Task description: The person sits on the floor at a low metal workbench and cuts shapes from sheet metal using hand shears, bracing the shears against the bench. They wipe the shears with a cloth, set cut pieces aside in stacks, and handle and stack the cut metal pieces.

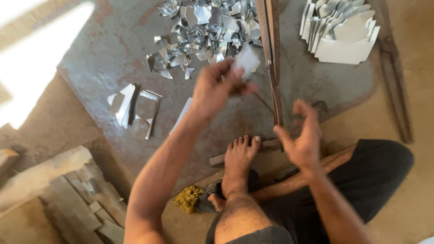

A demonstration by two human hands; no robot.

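My left hand [216,86] is raised over the rusty metal floor plate [108,49] and pinches a small pale sheet-metal piece [246,60] between fingers and thumb, close to the upright blade of a lever shear [271,58]. My right hand [302,138] hovers to the right of the shear's base with fingers spread and nothing in it. My bare foot [239,158] rests on a wooden bar just below the shear.
A heap of shiny metal offcuts [203,31] lies at the top centre. A stack of cut pale blanks [341,29] sits at the top right. A few flat sheet pieces [133,106] lie to the left. Wooden planks [68,194] are at the lower left.
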